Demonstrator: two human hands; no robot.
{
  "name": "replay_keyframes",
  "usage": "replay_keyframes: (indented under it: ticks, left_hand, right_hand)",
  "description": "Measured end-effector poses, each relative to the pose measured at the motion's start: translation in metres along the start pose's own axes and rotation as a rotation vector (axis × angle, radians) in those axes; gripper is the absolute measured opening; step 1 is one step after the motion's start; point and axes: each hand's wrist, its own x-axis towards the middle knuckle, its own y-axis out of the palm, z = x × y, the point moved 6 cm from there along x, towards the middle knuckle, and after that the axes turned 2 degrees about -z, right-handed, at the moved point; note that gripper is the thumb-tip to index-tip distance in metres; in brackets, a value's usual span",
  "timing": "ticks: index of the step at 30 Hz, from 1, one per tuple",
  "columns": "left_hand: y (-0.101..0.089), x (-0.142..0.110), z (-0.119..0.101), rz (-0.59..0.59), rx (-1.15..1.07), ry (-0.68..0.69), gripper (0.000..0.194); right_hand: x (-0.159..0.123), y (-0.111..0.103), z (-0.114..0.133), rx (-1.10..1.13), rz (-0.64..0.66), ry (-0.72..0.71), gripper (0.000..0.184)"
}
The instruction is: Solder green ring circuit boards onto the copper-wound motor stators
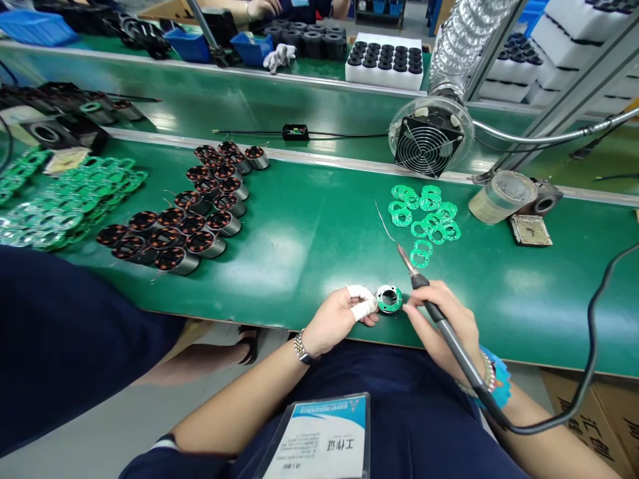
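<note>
So far, only this motor stator (pixel 389 299) wears a green ring board, pinched in my taped left fingers (pixel 360 303) at the bench's near edge, its round face and axis tilted up toward me. My right hand (pixel 439 326) clenches a soldering iron (pixel 464 362), its tip just off the ring. Loose green ring boards (pixel 424 213) lie ahead; rows of wound stators (pixel 180 226) sit leftward.

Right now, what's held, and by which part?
The right hand grips a soldering iron by its handle; the left hand pinches a round motor part by its rim.
</note>
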Motion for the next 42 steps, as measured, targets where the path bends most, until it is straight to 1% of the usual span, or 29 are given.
replay_keyframes:
  ticks: [2, 6, 9, 13, 18, 22, 25, 27, 30, 32, 34, 35, 36, 37, 38, 39, 40, 42]
  left_hand:
    - [-0.001, 0.001, 0.000, -0.009, -0.007, -0.007, 0.018]
    - [-0.001, 0.000, 0.000, -0.005, -0.012, -0.010, 0.016]
    - [-0.001, 0.000, 0.000, 0.001, -0.006, -0.006, 0.015]
    - [-0.001, 0.000, 0.001, 0.002, -0.005, -0.001, 0.014]
    - [-0.001, 0.000, 0.001, 0.006, -0.010, 0.005, 0.015]
    - [-0.001, 0.000, 0.001, 0.008, -0.011, 0.011, 0.017]
    - [-0.001, 0.001, 0.002, 0.008, -0.018, 0.012, 0.018]
    - [-0.001, 0.001, 0.003, 0.009, -0.019, 0.010, 0.017]
    - [-0.001, 0.002, 0.003, 0.019, 0.030, 0.020, 0.017]
    - [-0.001, 0.001, 0.002, 0.023, 0.086, 0.030, 0.019]
    - [-0.001, -0.001, 0.000, -0.006, 0.181, 0.061, 0.024]
    - [-0.002, -0.002, -0.004, -0.034, 0.259, 0.103, 0.033]
    - [-0.001, -0.003, -0.009, -0.060, 0.359, 0.169, 0.047]
    - [0.001, -0.005, -0.014, -0.077, 0.473, 0.253, 0.061]
    - [0.005, -0.005, -0.020, -0.075, 0.591, 0.338, 0.071]
    - [0.009, -0.004, -0.025, -0.051, 0.695, 0.411, 0.075]
    - [0.013, -0.001, -0.029, -0.012, 0.777, 0.460, 0.074]
    - [0.014, 0.014, -0.038, 0.053, 0.881, 0.492, 0.068]
  right_hand:
    - [-0.002, -0.009, 0.004, 0.023, 0.037, -0.018, 0.021]
    - [-0.007, -0.021, 0.011, 0.064, 0.113, -0.114, 0.032]
    - [-0.009, -0.023, 0.009, 0.111, 0.158, -0.077, 0.028]
    - [-0.011, -0.019, 0.005, 0.113, 0.200, -0.030, 0.024]
    - [-0.009, -0.016, 0.006, 0.104, 0.210, -0.027, 0.022]
    - [-0.005, -0.018, 0.008, 0.095, 0.209, -0.036, 0.022]
    - [-0.007, -0.024, 0.008, 0.085, 0.175, -0.042, 0.023]
    - [-0.011, -0.029, 0.005, 0.066, 0.125, -0.042, 0.025]
    - [-0.014, -0.038, -0.009, -0.025, -0.011, -0.017, 0.024]
    - [-0.011, -0.039, -0.025, -0.158, -0.061, -0.008, 0.020]
    - [-0.003, -0.033, -0.041, -0.288, -0.018, -0.047, 0.020]
    - [0.003, -0.030, -0.050, -0.324, 0.010, -0.067, 0.023]
    - [0.009, -0.026, -0.060, -0.343, 0.055, -0.080, 0.027]
    - [0.015, -0.022, -0.068, -0.354, 0.100, -0.091, 0.030]
    - [0.020, -0.018, -0.077, -0.360, 0.150, -0.094, 0.033]
    - [0.025, -0.015, -0.084, -0.366, 0.198, -0.092, 0.034]
    - [0.028, -0.011, -0.090, -0.373, 0.238, -0.086, 0.034]
    - [0.032, -0.006, -0.100, -0.385, 0.291, -0.067, 0.032]
